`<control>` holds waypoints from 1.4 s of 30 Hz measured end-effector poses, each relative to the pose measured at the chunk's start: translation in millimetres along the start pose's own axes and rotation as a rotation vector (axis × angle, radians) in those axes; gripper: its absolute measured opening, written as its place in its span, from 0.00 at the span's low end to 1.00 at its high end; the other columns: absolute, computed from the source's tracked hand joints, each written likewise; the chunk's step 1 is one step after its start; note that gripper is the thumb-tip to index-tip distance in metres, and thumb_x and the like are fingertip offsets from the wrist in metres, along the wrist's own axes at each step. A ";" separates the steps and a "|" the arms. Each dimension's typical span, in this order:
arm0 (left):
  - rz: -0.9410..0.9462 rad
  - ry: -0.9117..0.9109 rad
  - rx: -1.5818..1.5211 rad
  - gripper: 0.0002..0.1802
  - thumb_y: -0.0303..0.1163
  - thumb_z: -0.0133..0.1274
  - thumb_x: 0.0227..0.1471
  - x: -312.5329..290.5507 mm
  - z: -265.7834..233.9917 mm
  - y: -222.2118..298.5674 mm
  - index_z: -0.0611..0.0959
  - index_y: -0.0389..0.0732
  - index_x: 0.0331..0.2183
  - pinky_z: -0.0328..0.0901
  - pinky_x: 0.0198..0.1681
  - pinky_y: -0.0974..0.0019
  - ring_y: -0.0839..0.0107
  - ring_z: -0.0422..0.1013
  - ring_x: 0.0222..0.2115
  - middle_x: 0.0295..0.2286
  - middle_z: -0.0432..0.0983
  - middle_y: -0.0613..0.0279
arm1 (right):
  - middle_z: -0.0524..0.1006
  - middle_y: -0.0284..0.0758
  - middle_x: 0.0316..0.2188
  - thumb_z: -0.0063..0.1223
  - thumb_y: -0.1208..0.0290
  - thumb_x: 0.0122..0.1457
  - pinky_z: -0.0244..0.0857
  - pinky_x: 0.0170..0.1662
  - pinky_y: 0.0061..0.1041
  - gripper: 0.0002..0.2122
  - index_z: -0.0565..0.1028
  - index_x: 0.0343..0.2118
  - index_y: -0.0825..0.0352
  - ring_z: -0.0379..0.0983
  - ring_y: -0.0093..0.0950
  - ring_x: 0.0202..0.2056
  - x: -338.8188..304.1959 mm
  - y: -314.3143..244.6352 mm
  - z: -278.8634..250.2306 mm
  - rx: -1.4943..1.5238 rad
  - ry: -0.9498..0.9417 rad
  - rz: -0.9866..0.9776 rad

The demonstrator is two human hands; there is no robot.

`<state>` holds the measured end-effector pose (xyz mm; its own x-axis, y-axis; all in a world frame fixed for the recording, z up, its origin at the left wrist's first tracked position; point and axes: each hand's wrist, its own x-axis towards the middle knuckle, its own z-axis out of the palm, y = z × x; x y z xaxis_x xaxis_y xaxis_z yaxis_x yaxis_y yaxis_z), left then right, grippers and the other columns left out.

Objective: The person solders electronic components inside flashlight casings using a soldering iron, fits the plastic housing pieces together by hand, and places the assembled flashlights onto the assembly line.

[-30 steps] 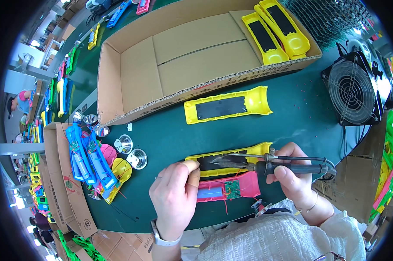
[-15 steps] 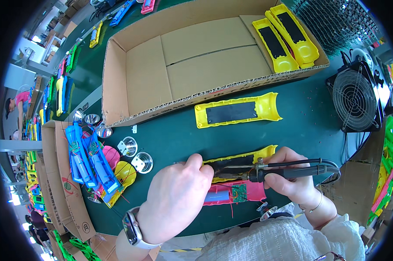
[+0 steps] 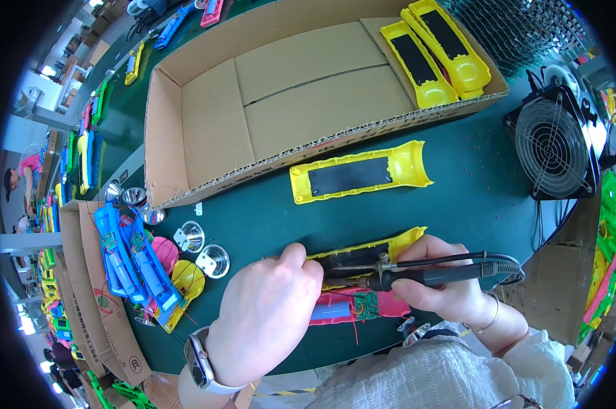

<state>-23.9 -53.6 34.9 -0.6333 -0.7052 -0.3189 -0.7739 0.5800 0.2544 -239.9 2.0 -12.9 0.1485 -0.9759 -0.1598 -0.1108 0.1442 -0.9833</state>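
- Black-handled soldering tool (image 3: pixel 444 275) gripped in the right hand (image 3: pixel 434 294), thumb along the near side of the handle; metal end pointed left, held above the near yellow casing (image 3: pixel 406 240). Contact at the tip cannot be made out.
- Left hand (image 3: pixel 267 310) placed at the left end of that casing, back of the hand uppermost, fingers curled under; whether anything is pinched is hidden from view. Smartwatch (image 3: pixel 197 361) worn on the left wrist.
- Near yellow casing laid on the desk (image 3: pixel 468 211), a black strip (image 3: pixel 352 258) set along its inside; left end covered by the left hand.
- Pink casing (image 3: pixel 390 305) laid just beside it, on the wearer's side; blue cell (image 3: pixel 330 311) and green circuit board (image 3: pixel 367 305) seated within.
- Second yellow casing (image 3: pixel 407 165) laid farther off, between the near one and a cardboard box (image 3: pixel 308 116).
- Two more yellow casings (image 3: pixel 436 94) stowed at the box's right end.
- Blue casings (image 3: pixel 136 259) and shiny reflector cups (image 3: pixel 214 261) grouped at left; black fan (image 3: pixel 552 146) stood at right.
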 end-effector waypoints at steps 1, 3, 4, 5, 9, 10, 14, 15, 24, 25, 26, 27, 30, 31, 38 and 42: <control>-0.004 -0.010 0.006 0.02 0.24 0.52 0.38 0.2 -0.5 0.3 0.75 0.37 0.19 0.66 0.24 0.61 0.59 0.70 0.20 0.20 0.65 0.56 | 0.75 0.33 0.22 0.62 0.73 0.43 0.64 0.24 0.17 0.10 0.73 0.27 0.70 0.70 0.19 0.22 0.3 -0.2 0.4 -0.013 -0.006 -0.003; -0.008 -0.021 0.013 0.02 0.24 0.52 0.38 0.5 -1.4 0.7 0.75 0.37 0.19 0.66 0.24 0.61 0.59 0.70 0.20 0.20 0.65 0.55 | 0.75 0.33 0.22 0.62 0.73 0.43 0.64 0.24 0.17 0.10 0.73 0.27 0.70 0.70 0.19 0.22 0.4 0.6 1.0 -0.015 -0.010 -0.003; -0.003 -0.022 0.016 0.02 0.24 0.52 0.38 0.8 -1.8 1.1 0.75 0.37 0.19 0.66 0.24 0.61 0.59 0.70 0.20 0.21 0.66 0.55 | 0.75 0.33 0.22 0.62 0.73 0.43 0.64 0.24 0.17 0.10 0.73 0.27 0.70 0.70 0.19 0.22 0.3 0.6 1.0 -0.021 -0.014 -0.005; 0.001 -0.022 0.018 0.02 0.24 0.52 0.38 1.2 -2.2 1.5 0.75 0.37 0.19 0.67 0.24 0.61 0.59 0.70 0.20 0.21 0.66 0.55 | 0.75 0.33 0.22 0.62 0.73 0.43 0.64 0.24 0.17 0.10 0.73 0.27 0.70 0.70 0.19 0.22 0.3 0.3 1.1 -0.022 -0.012 -0.005; 0.005 -0.045 0.027 0.02 0.24 0.52 0.37 4.4 -4.5 3.2 0.76 0.37 0.19 0.67 0.24 0.61 0.59 0.70 0.21 0.21 0.66 0.55 | 0.75 0.33 0.22 0.62 0.73 0.44 0.65 0.24 0.17 0.10 0.72 0.27 0.71 0.70 0.20 0.22 -0.1 -1.1 1.2 -0.050 -0.002 -0.036; 0.004 -0.053 0.035 0.02 0.24 0.52 0.37 4.8 -4.8 3.1 0.76 0.37 0.19 0.67 0.24 0.62 0.59 0.70 0.21 0.21 0.66 0.55 | 0.75 0.33 0.22 0.62 0.73 0.44 0.65 0.24 0.17 0.10 0.72 0.27 0.71 0.70 0.19 0.22 -0.2 -1.1 1.4 -0.059 0.003 -0.048; -0.004 -0.065 0.055 0.02 0.24 0.52 0.38 5.4 -5.9 3.0 0.76 0.37 0.18 0.67 0.24 0.62 0.60 0.70 0.21 0.20 0.66 0.55 | 0.75 0.32 0.22 0.61 0.74 0.44 0.64 0.25 0.17 0.10 0.72 0.27 0.71 0.70 0.18 0.22 -1.4 -2.8 -6.3 0.005 -0.028 0.033; -0.004 -0.067 0.056 0.02 0.24 0.52 0.38 5.5 -5.7 2.4 0.76 0.37 0.18 0.67 0.24 0.62 0.60 0.70 0.21 0.20 0.66 0.55 | 0.75 0.32 0.22 0.61 0.74 0.44 0.64 0.26 0.17 0.10 0.72 0.28 0.71 0.69 0.17 0.23 -3.5 0.6 -11.8 0.031 -0.013 0.007; 0.011 -0.035 0.082 0.03 0.24 0.52 0.38 4.8 -5.7 2.7 0.76 0.37 0.18 0.66 0.22 0.63 0.61 0.70 0.19 0.19 0.66 0.55 | 0.75 0.37 0.23 0.58 0.63 0.48 0.67 0.30 0.18 0.17 0.65 0.30 0.71 0.73 0.22 0.23 -28.6 4.5 -34.2 0.328 0.302 0.041; 0.015 -0.034 0.085 0.03 0.24 0.52 0.38 4.8 -5.2 3.3 0.75 0.37 0.17 0.66 0.22 0.63 0.61 0.70 0.19 0.19 0.66 0.56 | 0.74 0.38 0.23 0.59 0.62 0.47 0.68 0.29 0.18 0.18 0.65 0.30 0.70 0.73 0.22 0.23 -29.7 5.9 -34.3 0.359 0.314 0.055; 0.018 -0.032 0.090 0.03 0.24 0.51 0.38 4.8 -5.0 3.9 0.75 0.37 0.17 0.66 0.22 0.63 0.61 0.70 0.19 0.19 0.66 0.56 | 0.74 0.38 0.24 0.59 0.61 0.47 0.68 0.28 0.18 0.19 0.65 0.30 0.70 0.73 0.23 0.22 -31.0 7.2 -34.4 0.389 0.325 0.069; 0.017 -0.029 0.095 0.03 0.24 0.51 0.38 4.6 -4.7 4.7 0.75 0.37 0.17 0.66 0.22 0.63 0.61 0.70 0.19 0.19 0.66 0.56 | 0.74 0.38 0.24 0.59 0.61 0.47 0.68 0.28 0.18 0.19 0.65 0.30 0.70 0.73 0.23 0.22 -32.3 8.5 -34.6 0.392 0.324 0.063; 0.030 -0.008 0.122 0.03 0.24 0.51 0.37 0.9 -2.3 2.8 0.74 0.38 0.17 0.65 0.21 0.63 0.62 0.70 0.19 0.19 0.65 0.57 | 0.74 0.38 0.24 0.60 0.60 0.47 0.68 0.27 0.18 0.19 0.64 0.30 0.70 0.73 0.23 0.22 -34.0 11.1 -31.2 0.424 0.327 0.063; 0.032 -0.007 0.139 0.02 0.24 0.51 0.37 0.6 -2.5 3.1 0.75 0.38 0.18 0.65 0.21 0.64 0.63 0.70 0.19 0.19 0.65 0.58 | 0.74 0.39 0.25 0.60 0.60 0.46 0.68 0.27 0.18 0.20 0.64 0.31 0.70 0.73 0.24 0.23 -34.3 11.5 -31.5 0.427 0.337 0.062; -0.060 0.288 0.065 0.10 0.26 0.54 0.36 -41.2 -0.6 9.4 0.77 0.41 0.28 0.66 0.29 0.70 0.69 0.70 0.30 0.26 0.69 0.66 | 0.73 0.40 0.28 0.62 0.59 0.45 0.69 0.26 0.17 0.22 0.63 0.32 0.69 0.73 0.25 0.23 -49.9 21.7 -34.2 0.500 0.419 0.018; 0.262 0.605 0.007 0.13 0.28 0.60 0.29 -61.8 40.0 10.6 0.80 0.49 0.26 0.64 0.25 0.71 0.72 0.68 0.25 0.27 0.72 0.71 | 0.72 0.38 0.27 0.62 0.58 0.45 0.69 0.25 0.17 0.21 0.63 0.31 0.68 0.73 0.24 0.23 -64.1 28.4 -36.9 0.525 0.452 0.014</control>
<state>7.3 12.5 20.7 -0.6940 -0.6437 0.3225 -0.5948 0.7650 0.2468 -288.8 62.7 -27.3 -0.2860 -0.9296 -0.2326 0.3975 0.1058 -0.9115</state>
